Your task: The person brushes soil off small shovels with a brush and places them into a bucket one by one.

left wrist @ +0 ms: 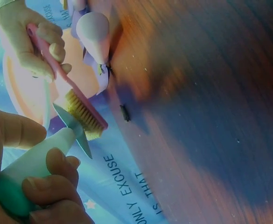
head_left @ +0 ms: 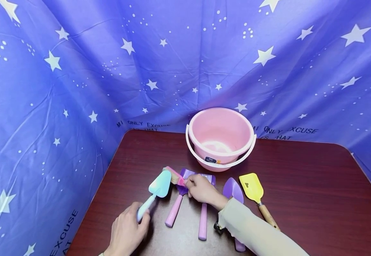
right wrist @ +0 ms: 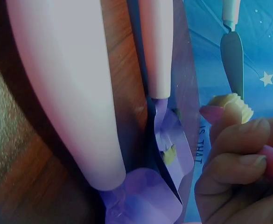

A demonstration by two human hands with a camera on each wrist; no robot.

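Note:
My left hand (head_left: pixel 128 227) grips the pale handle of a light-blue trowel (head_left: pixel 160 184), blade up and away from me. In my right hand (head_left: pixel 204 190) is a pink brush (head_left: pixel 180 180) with cream bristles. Those bristles face the trowel's blade and lie right at it in the left wrist view, where the brush (left wrist: pixel 90 108) slants across. Below my right hand lie two purple shovels with pink handles, the left handle (head_left: pixel 174 211) and the right handle (head_left: pixel 202 222) pointing toward me. My right hand and the brush partly cover their blades.
A pink bucket (head_left: pixel 201 156) with a white handle stands at the back of the dark red table (head_left: pixel 313 192). Right of my hands lie a purple trowel (head_left: pixel 233 190), partly under my sleeve, and a yellow shovel (head_left: pixel 252 188) with a wooden handle. A starry blue curtain (head_left: pixel 172 64) hangs behind.

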